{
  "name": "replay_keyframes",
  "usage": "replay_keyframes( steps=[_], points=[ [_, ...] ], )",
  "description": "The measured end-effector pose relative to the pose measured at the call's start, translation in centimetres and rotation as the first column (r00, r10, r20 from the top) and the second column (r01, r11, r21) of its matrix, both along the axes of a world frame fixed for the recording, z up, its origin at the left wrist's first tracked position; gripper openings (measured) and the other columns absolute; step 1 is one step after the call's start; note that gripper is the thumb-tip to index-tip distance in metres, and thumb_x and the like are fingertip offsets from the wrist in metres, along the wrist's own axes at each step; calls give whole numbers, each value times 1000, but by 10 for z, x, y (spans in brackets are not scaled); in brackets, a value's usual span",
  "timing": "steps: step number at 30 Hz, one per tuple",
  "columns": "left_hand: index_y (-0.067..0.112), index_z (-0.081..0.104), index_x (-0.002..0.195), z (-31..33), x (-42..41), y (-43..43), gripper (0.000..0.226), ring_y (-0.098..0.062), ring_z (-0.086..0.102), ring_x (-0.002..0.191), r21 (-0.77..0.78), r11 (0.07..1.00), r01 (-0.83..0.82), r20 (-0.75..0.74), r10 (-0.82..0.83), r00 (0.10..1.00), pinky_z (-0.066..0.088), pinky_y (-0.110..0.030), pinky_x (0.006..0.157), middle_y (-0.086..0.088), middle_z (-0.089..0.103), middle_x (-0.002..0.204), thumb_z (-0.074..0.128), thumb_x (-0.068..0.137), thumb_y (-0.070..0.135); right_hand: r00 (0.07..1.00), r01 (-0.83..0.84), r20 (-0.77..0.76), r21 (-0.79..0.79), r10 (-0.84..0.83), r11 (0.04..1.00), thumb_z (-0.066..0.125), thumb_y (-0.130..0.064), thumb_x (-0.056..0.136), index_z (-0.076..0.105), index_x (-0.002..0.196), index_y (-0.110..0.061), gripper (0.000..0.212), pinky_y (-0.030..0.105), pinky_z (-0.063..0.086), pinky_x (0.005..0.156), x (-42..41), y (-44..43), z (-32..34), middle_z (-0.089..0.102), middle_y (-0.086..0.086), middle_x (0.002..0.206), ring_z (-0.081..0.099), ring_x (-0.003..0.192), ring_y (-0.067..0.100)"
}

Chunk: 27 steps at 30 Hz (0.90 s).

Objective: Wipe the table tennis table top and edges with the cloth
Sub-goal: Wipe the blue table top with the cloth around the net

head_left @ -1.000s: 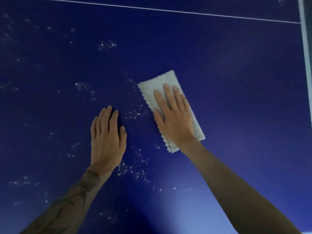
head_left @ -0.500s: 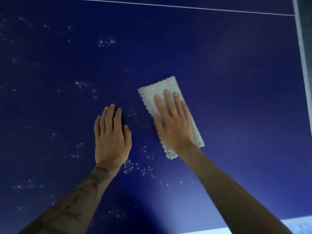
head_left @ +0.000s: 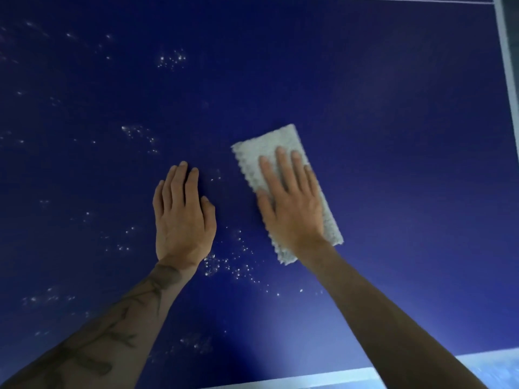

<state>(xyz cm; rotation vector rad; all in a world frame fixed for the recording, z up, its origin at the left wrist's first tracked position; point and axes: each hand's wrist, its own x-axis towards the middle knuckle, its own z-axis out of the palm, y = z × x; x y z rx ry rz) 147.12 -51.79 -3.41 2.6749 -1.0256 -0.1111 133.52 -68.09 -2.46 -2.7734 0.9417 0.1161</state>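
Right grip (head_left: pixel 292 209), fingers straight, bears down on the blue surface (head_left: pixel 393 108) through the flat cloth (head_left: pixel 269 141). Left grip (head_left: pixel 182 217) rests flat beside it. White specks (head_left: pixel 230 265) between them have thinned since a second ago, so wiping is advancing. Patches remain leftward.

right grip (head_left: pixel 292 211) has dragged the cloth (head_left: pixel 266 141) slightly nearer; the table's near edge (head_left: pixel 309 380) now shows.
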Motion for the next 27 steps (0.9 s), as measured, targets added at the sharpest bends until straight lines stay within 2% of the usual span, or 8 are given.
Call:
replay_keyframes(
  steps=[6,10,12,18,20,24,25,27],
  points=[
    [6,38,155,1,0,0,52,-30,26,157,-15,1000,5,-7,-5,1000,16,-48,131,-13,32,167,36,107,23,969,246,29,-15,-246,969,22,-48,111,8,171,-25,66,51,7,134,38,-26,1,0,11,179,-1,165,34],
    [5,37,156,1,-1,1,51,-30,25,157,4,1000,8,-11,-8,1000,17,-49,131,-14,30,168,42,107,21,996,-75,46,-9,76,997,22,-48,111,12,171,-25,65,51,7,134,18,37,-3,3,10,179,0,165,33],
    [3,37,157,5,-1,1,52,-32,25,157,3,1000,14,-30,-14,999,16,-50,131,-15,29,168,42,108,20,989,-144,40,-2,144,990,26,-48,112,16,171,-26,64,50,10,134,-14,41,-3,7,8,179,3,165,31],
    [4,34,158,16,-33,33,53,-32,26,156,-33,999,14,-43,-15,999,16,-49,131,-15,28,168,43,108,21,981,195,6,5,-195,981,20,-49,112,2,171,-28,65,49,4,134,-6,-22,4,-5,7,179,-6,165,30],
    [4,35,158,14,-50,48,55,-32,27,156,-9,999,42,-32,-42,999,18,-50,130,-15,29,168,40,107,26,975,222,16,17,-222,975,20,-48,112,0,171,-25,66,51,3,134,16,-6,5,-6,10,179,-7,165,33],
    [3,35,158,7,-65,65,58,-32,26,158,67,995,80,-39,-77,996,18,-51,130,-15,29,169,33,108,31,987,-158,36,21,158,987,23,-47,112,9,171,-24,65,51,7,134,-12,56,2,1,11,179,-1,165,34],
    [3,35,159,6,-66,66,59,-31,24,158,77,994,77,-39,-74,997,17,-51,131,-14,28,170,32,108,32,978,-205,32,11,205,979,25,-47,112,11,171,-25,65,51,9,133,-30,60,2,3,9,179,0,165,32],
    [4,34,160,6,-67,65,59,-30,22,159,76,995,71,-45,-67,997,15,-50,131,-13,27,170,32,108,33,992,-124,21,15,124,992,27,-47,111,13,171,-28,64,50,10,133,-59,47,2,4,6,179,0,165,30]
  ],
)
